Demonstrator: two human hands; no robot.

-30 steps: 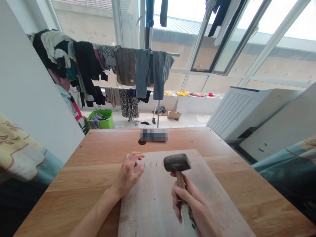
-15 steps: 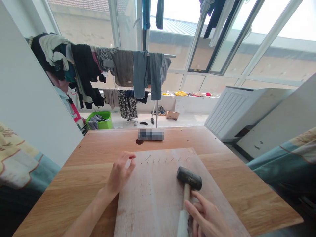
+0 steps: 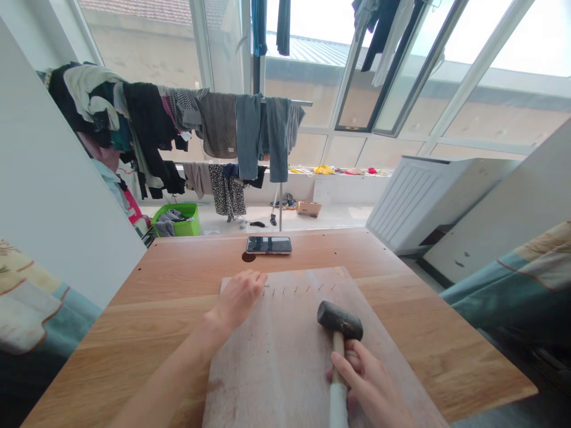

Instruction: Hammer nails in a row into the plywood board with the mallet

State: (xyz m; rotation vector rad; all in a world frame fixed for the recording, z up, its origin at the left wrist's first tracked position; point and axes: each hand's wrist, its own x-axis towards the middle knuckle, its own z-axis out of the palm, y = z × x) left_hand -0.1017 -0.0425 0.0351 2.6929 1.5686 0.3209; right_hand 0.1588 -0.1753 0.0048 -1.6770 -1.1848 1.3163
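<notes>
A pale wooden board (image 3: pixel 285 356) bears a row of thin nails (image 3: pixel 296 289) standing near its far edge. My left hand (image 3: pixel 241 297) is at the row's left end, its fingers closed together on a nail (image 3: pixel 267 286) that shows only in part beside the fingertips. On the right of the board, my right hand (image 3: pixel 368 377) grips the wooden handle of a rubber mallet (image 3: pixel 339 321) just below its black head. The mallet's pale lower grip points toward me. A few small dark holes mark the board's middle left.
The board lies on a wood-grain table (image 3: pixel 147 333). A phone (image 3: pixel 269 245) rests by a round hole (image 3: pixel 248 257) near the table's far edge. Beyond stand a rack of clothes (image 3: pixel 218 125), a green basket (image 3: pixel 191 220) and a white ridged cabinet (image 3: pixel 401 196). Curtains flank both sides.
My left hand has moved right and closed its fingers on the slanted nail at the row's left. My right hand has shifted its hold along the mallet handle, closer to the head.
</notes>
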